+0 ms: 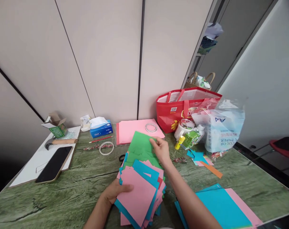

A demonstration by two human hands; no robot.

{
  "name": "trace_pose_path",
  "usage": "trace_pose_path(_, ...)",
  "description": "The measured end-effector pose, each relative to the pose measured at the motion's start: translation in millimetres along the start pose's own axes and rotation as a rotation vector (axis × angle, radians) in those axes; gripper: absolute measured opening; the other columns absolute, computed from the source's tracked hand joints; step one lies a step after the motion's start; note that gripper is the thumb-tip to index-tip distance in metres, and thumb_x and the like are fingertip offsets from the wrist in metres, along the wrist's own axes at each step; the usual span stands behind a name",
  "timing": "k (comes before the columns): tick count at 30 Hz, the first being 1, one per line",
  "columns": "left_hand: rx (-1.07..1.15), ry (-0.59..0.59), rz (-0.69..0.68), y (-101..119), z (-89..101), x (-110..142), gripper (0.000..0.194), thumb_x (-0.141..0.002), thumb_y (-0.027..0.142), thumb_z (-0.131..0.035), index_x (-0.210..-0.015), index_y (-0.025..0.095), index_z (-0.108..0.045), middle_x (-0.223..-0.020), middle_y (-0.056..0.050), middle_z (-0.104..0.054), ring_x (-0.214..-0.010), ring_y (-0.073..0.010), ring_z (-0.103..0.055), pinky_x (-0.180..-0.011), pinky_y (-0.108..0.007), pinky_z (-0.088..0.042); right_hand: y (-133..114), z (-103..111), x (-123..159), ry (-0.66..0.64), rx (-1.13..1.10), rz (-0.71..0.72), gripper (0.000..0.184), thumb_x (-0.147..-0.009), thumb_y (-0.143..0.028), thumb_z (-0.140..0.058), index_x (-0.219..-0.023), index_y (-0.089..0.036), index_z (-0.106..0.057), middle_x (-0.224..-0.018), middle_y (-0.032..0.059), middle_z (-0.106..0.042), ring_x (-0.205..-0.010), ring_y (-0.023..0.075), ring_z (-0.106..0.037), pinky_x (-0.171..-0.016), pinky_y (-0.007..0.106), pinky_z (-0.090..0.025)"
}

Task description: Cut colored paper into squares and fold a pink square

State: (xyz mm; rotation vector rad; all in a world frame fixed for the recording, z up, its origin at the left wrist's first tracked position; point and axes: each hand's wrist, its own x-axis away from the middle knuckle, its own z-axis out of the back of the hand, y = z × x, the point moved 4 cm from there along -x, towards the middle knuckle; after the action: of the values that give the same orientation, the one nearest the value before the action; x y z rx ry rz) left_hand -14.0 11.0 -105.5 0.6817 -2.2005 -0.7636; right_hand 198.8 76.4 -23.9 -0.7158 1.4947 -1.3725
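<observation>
My left hand (118, 190) grips a thick, untidy stack of coloured paper (137, 194), its thumb lying on the pink top sheet. Pink, blue, green and a little red show along the stack's edges. My right hand (160, 149) pinches the edge of a green sheet (141, 143) at the far side of the stack. The lower part of that sheet overlaps other green pieces, and I cannot tell whether it is free of them. Black scissor handles (122, 157) peek out just left of the stack, the remainder hidden.
Behind stand pink sheets (135, 132), a tissue box (101, 128) and a red bag (168, 117). To the right are a glue stick (179, 142), paper scraps (199, 157), an A4 paper pack (224, 130) and blue sheets (224, 206). A phone (55, 163) and hammer (61, 142) lie left.
</observation>
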Motion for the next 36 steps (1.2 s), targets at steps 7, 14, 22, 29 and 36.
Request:
trace_pose_path(7, 0.100, 0.199, -0.116, 7, 9.9, -7, 0.039, -0.055, 0.012, -0.076, -0.091, 0.008, -0.063, -0.086, -0.017, -0.070, -0.083, -0.0333, -0.065, -0.075, -0.043, -0.052, -43, 30, 7, 0.342, -0.032, 0.158, 0.034, -0.079, -0.039, -0.049, -0.101, -0.014, -0.054, -0.055, -0.0049, -0.038, -0.046, 0.0093, -0.032, -0.042, 0.021, -0.027)
trace_pose_path(14, 0.230, 0.369, -0.268, 18, 23.9, -11, 0.041, -0.065, 0.021, -0.070, -0.101, 0.008, -0.058, -0.090, -0.016, -0.070, -0.092, -0.0324, -0.062, -0.085, -0.045, -0.048, -7, -25, 55, -0.232, 0.284, 0.156, 0.026, -0.076, -0.029, -0.051, -0.099, -0.019, -0.060, -0.048, -0.0073, -0.035, -0.041, 0.0102, -0.033, -0.041, 0.021, -0.028)
trace_pose_path(22, 0.237, 0.349, -0.245, 14, 19.6, -8, 0.057, -0.061, 0.010, -0.072, -0.114, 0.006, -0.052, -0.091, -0.015, -0.070, -0.096, -0.0321, -0.060, -0.086, -0.043, -0.048, 4, -39, 73, -0.022, 0.417, 0.354, 0.034, -0.081, -0.033, -0.050, -0.112, -0.021, -0.052, -0.102, 0.0103, -0.060, -0.094, 0.0245, -0.053, -0.078, 0.040, -0.045)
trace_pose_path(29, 0.268, 0.417, -0.331, 23, 21.5, -6, 0.044, -0.063, 0.010, -0.069, -0.105, 0.007, -0.056, -0.090, -0.015, -0.070, -0.089, -0.0317, -0.063, -0.085, -0.044, -0.049, 30, -32, 60, -0.146, 0.096, 0.003, 0.044, -0.081, -0.041, -0.047, -0.117, -0.014, -0.047, -0.117, 0.0154, -0.055, -0.102, 0.0256, -0.055, -0.084, 0.042, -0.046)
trace_pose_path(36, 0.221, 0.393, -0.343, 22, 19.7, -7, 0.051, -0.060, 0.018, -0.074, -0.108, 0.012, -0.056, -0.094, -0.013, -0.070, -0.096, -0.0313, -0.060, -0.086, -0.044, -0.048, 31, -42, 71, -0.363, -0.303, -0.116, 0.054, -0.064, -0.033, -0.068, -0.114, -0.021, -0.049, -0.105, 0.0077, -0.064, -0.091, 0.0255, -0.062, -0.075, 0.039, -0.052)
